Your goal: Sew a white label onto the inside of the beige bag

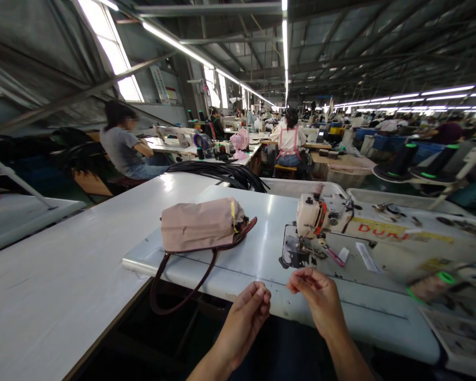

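Note:
My left hand point(249, 309) hovers over the front edge of the sewing table point(174, 271), thumb and fingers pinched together. Just to its right, my right hand point(318, 297) is closed in a similar pinch. Whatever either pinch holds, if anything, is too small to make out. A dusty-pink fabric bag point(198, 227) lies on its side, left of my hands and apart from them. Its dark maroon handle point(155, 288) hangs over the table edge. Beyond my right hand stands a white sewing machine point(307, 216), with a pink-handled tool point(333, 254) beside its needle area.
Black strips point(226, 172) are piled at the table's back. A thread cone point(432, 287) lies at right, and dark cones point(402, 161) stand behind the machine. A white side table point(63, 270) adjoins on the left. Co-workers point(122, 140) sit at other stations further off.

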The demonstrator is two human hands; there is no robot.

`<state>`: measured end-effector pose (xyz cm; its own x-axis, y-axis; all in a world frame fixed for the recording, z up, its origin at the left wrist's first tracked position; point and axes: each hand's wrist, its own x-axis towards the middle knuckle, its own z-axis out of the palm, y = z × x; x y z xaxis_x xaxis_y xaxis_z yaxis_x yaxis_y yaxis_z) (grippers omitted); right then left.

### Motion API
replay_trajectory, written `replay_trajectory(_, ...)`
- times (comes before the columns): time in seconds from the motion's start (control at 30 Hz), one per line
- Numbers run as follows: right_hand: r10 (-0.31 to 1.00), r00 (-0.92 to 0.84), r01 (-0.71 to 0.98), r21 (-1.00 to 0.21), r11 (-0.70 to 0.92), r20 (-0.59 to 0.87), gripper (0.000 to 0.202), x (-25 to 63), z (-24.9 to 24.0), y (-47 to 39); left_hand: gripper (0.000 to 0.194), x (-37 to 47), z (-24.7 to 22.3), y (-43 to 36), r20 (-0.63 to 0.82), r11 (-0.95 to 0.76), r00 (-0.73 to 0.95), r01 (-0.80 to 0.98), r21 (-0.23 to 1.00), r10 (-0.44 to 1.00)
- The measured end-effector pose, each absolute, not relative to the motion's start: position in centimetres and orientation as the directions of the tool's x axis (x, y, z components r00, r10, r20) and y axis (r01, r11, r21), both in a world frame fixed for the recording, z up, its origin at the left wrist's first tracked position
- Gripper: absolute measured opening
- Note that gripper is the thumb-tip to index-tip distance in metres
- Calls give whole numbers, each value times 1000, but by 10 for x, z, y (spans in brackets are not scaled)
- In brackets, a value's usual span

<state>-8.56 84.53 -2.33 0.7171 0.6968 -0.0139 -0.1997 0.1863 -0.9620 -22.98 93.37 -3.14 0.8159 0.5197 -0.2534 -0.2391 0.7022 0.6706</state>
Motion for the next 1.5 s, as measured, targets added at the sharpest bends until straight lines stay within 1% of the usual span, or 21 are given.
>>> replay_trajectory(0.07,684,729,-162,-975,152,-15,28,-78,-13,843,17,-228,-37,935,-249,637,790,-218,739,560)
replay_trajectory(0.13,708,706,-129,-985,114,-11,32,-71,-3,840,19,-226,-42,937,-206,513,776,-170,841,596)
replay_trajectory(0.2,758,652,-65,-995,71,12,34,-65,7,838,22,-224,-46,938,-103,286,776,-104,953,622)
replay_trajectory(0.23,782,623,-21,-998,54,29,35,-62,12,837,22,-223,-48,939,-41,158,779,-75,985,626)
replay_trajectory(0.27,799,599,31,-999,42,52,35,-60,17,837,23,-222,-49,941,10,49,779,-52,997,627)
replay_trajectory(0.3,809,583,85,-996,38,81,34,-59,22,837,24,-222,-50,943,40,-25,775,-31,999,631)
replay_trajectory(0.37,821,557,161,-986,42,126,31,-57,33,836,27,-220,-51,947,66,-96,768,-5,995,637)
replay_trajectory(0.4,831,541,168,-985,45,130,30,-57,38,836,26,-218,-51,950,84,-116,767,-12,993,636)
replay_trajectory(0.47,863,496,113,-992,48,98,29,-57,49,838,23,-213,-49,954,142,-132,788,-78,988,600)
replay_trajectory(0.5,878,473,68,-996,49,76,28,-57,53,839,22,-210,-47,955,166,-96,808,-136,986,565)
replay_trajectory(0.53,887,457,23,-998,56,60,28,-58,57,840,20,-205,-45,955,177,-18,829,-198,980,530)
replay_trajectory(0.6,883,467,-61,-994,93,54,26,-57,63,845,19,-195,-42,951,148,229,874,-280,932,463)
replay_trajectory(0.63,869,491,-97,-988,122,59,24,-55,65,847,18,-190,-42,947,112,364,899,-282,888,423)
replay_trajectory(0.7,828,557,-148,-972,181,69,22,-50,66,851,18,-182,-42,938,9,575,939,-218,788,344)
replay_trajectory(0.8,770,633,-171,-956,238,79,21,-37,64,853,18,-179,-43,927,-148,742,953,-102,663,263)
replay_trajectory(0.9,735,675,-184,-950,254,66,22,-26,58,850,17,-183,-42,922,-219,799,941,-82,596,259)
replay_trajectory(1.0,701,712,-200,-942,268,49,22,-19,53,847,18,-186,-39,921,-243,816,938,-66,574,247)
replay_trajectory(1.17,668,743,-193,-938,287,52,22,-14,50,845,18,-188,-36,921,-220,809,948,-62,585,231)
replay_trajectory(1.33,639,768,-201,-933,298,38,23,-8,48,842,28,-192,-39,922,-210,799,962,-13,601,174)
replay_trajectory(1.5,602,797,-189,-929,318,44,22,-2,46,836,29,-198,-40,922,-225,791,966,36,611,130)
